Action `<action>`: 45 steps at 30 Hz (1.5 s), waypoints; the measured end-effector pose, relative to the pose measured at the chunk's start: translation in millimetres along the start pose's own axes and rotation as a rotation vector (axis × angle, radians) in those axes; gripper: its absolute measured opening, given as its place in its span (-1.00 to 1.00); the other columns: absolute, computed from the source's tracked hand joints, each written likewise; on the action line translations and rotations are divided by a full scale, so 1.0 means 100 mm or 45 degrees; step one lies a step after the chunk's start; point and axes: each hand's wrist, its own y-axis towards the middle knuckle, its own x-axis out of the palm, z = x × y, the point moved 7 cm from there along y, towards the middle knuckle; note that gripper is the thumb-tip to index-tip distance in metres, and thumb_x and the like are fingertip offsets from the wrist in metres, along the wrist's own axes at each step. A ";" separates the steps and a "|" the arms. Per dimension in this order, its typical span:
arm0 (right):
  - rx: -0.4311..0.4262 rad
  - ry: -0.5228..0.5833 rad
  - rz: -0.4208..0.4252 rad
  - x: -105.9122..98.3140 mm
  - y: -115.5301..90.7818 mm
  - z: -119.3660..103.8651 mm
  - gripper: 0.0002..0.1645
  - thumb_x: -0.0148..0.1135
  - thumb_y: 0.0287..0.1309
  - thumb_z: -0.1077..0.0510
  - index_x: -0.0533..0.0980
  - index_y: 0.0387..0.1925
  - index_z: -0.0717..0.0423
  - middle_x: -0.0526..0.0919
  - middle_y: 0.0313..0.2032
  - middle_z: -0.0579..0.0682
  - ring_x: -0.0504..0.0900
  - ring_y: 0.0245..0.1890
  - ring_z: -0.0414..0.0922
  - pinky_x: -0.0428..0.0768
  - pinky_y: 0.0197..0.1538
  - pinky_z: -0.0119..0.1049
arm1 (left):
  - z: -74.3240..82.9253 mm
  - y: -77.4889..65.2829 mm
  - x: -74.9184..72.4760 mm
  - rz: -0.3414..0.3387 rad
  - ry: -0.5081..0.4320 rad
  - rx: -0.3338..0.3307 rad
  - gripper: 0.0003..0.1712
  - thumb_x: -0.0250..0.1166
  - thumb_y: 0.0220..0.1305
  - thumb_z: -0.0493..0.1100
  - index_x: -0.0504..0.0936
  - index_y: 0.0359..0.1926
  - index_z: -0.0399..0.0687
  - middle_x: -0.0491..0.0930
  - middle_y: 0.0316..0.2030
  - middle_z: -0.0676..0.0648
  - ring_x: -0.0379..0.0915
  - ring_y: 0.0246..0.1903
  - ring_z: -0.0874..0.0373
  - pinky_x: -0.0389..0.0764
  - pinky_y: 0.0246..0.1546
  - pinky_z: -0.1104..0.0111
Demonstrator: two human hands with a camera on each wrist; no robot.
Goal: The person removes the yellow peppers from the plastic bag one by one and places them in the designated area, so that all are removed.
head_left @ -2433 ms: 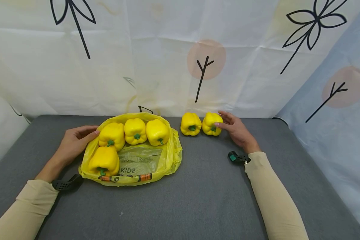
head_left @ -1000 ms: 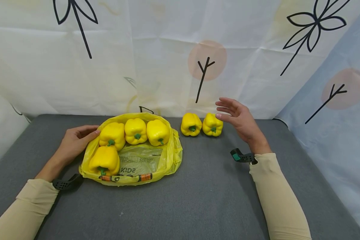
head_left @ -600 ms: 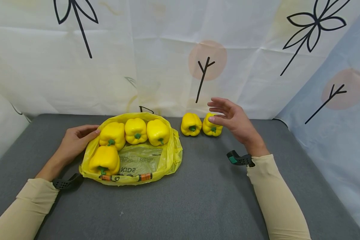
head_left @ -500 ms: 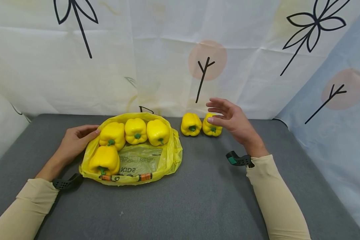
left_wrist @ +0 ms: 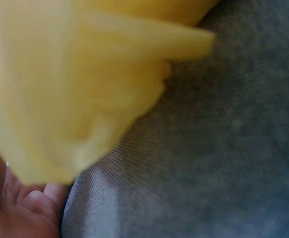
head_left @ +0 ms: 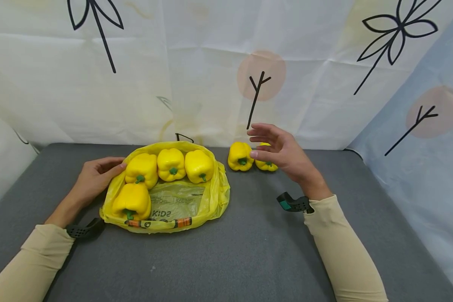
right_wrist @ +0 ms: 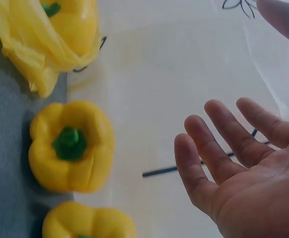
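A yellow plastic bag [head_left: 219,191] lies with its mouth spread wide, and several yellow bell peppers [head_left: 141,168] sit inside along its back and left. My left hand [head_left: 94,180] holds the bag's left rim, thumb at the edge beside a pepper; the left wrist view has the bag hanging over part of that hand [left_wrist: 28,213]. Right of the bag, two more peppers stand side by side: the nearer-to-bag pepper [head_left: 239,156] and the outer pepper [head_left: 267,166], partly hidden by my right hand [head_left: 285,155]. The right wrist view shows that hand's fingers spread and holding nothing, beside the pepper [right_wrist: 71,146].
A grey cloth-covered table [head_left: 226,260] carries everything. White printed fabric [head_left: 204,84] hangs right behind its back edge, and bluish fabric [head_left: 430,167] closes off the right side. A wrist strap [head_left: 294,203] is on my right arm, another [head_left: 84,230] on the left.
My right hand has let go of the outer pepper, risen, and then drifted left over it toward the other one. My left hand, the bag and the peppers have kept their places.
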 end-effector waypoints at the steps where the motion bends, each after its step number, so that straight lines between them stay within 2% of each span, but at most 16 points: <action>1: -0.011 0.005 -0.009 0.03 0.01 -0.02 -0.21 0.34 0.26 0.33 0.26 0.47 0.18 0.39 0.35 0.12 0.37 0.34 0.04 0.34 0.39 0.04 | 0.00 0.00 0.00 -0.001 0.004 -0.001 -0.39 0.21 0.52 0.03 0.50 0.30 -0.39 0.57 -0.12 0.43 0.56 -0.17 0.48 0.62 -0.24 0.59; 19: -0.156 0.045 -0.149 0.49 0.18 -0.25 -0.18 0.38 0.21 0.31 0.28 0.46 0.20 0.42 0.33 0.13 0.39 0.33 0.11 0.36 0.37 0.01 | 0.01 -0.01 0.00 0.000 0.001 0.001 -0.40 0.20 0.52 0.04 0.51 0.29 -0.38 0.57 -0.12 0.42 0.55 -0.16 0.47 0.61 -0.23 0.59; 25: -0.217 0.086 -0.193 0.66 0.25 -0.33 -0.18 0.40 0.21 0.26 0.29 0.45 0.22 0.43 0.32 0.15 0.38 0.33 0.17 0.37 0.35 0.06 | 0.00 0.00 0.00 -0.001 -0.001 -0.009 -0.40 0.20 0.52 0.04 0.51 0.30 -0.37 0.57 -0.12 0.41 0.56 -0.17 0.47 0.62 -0.24 0.58; 33: -0.263 0.110 -0.239 0.87 0.34 -0.43 -0.20 0.37 0.20 0.34 0.30 0.44 0.21 0.44 0.32 0.12 0.43 0.31 0.06 0.39 0.35 0.02 | -0.01 -0.01 -0.01 -0.006 -0.006 -0.006 -0.43 0.20 0.53 0.00 0.51 0.30 -0.38 0.57 -0.12 0.42 0.56 -0.18 0.47 0.62 -0.25 0.58; 42: -0.284 0.164 -0.282 1.09 0.40 -0.54 -0.19 0.35 0.19 0.32 0.30 0.45 0.18 0.44 0.32 0.13 0.45 0.29 -0.01 0.40 0.36 -0.08 | -0.01 0.00 -0.01 -0.001 0.005 -0.018 -0.41 0.20 0.52 0.02 0.51 0.30 -0.37 0.57 -0.12 0.43 0.56 -0.18 0.47 0.62 -0.25 0.58; 45: -0.284 0.180 -0.295 1.15 0.41 -0.54 -0.19 0.35 0.19 0.33 0.30 0.45 0.19 0.45 0.31 0.12 0.43 0.30 0.03 0.40 0.36 -0.09 | -0.01 0.00 -0.01 -0.005 -0.003 -0.016 -0.42 0.20 0.53 0.00 0.50 0.31 -0.39 0.57 -0.13 0.43 0.56 -0.19 0.47 0.63 -0.26 0.57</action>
